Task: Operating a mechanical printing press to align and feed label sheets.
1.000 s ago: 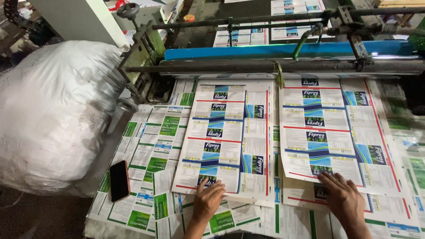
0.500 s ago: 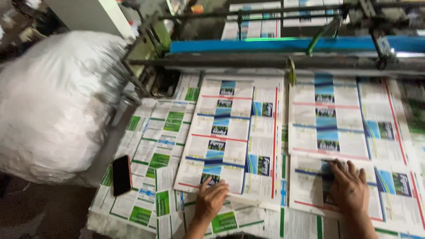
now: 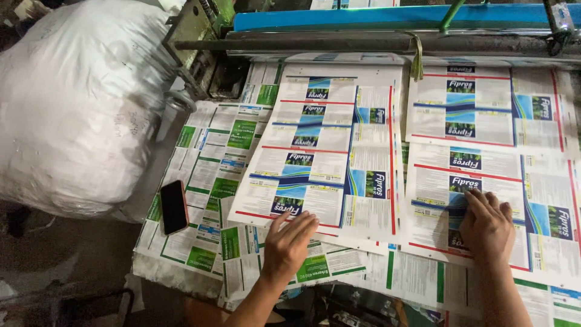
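Both hands are down flat on the printed sheets right now. The left hand (image 3: 289,241) lies palm down with its fingers spread a little, pressing the near edge of the left sheet (image 3: 330,145), a big white page with blue panels and red lines; it grips nothing, it just rests on the paper. That sheet stretches away from the fingertips toward the metal bar (image 3: 375,43) of the machine at the far end. The right hand (image 3: 487,225) is also open and flat, fingers close together and pointing away from the person, sitting on the lower part of the right sheet (image 3: 490,127), which carries the same blue and white print. The two sheets lie side by side, their inner edges just beside each other, between the two hands. Under the left wrist and out past it are sheets with green blocks (image 3: 212,163), spread as a layer across the table. Off to the outer side of the left hand, well apart from it, a dark phone (image 3: 173,206) with a reddish edge lies face up on those green pages. Further out on that side bulges a large white sack (image 3: 78,103), pushed up against the table edge. Beyond the fingertips of both hands, above the metal bar, runs a long blue strip (image 3: 393,17) across the machine, and a yellowish strap (image 3: 416,57) hangs from the bar down onto the paper between the sheets.
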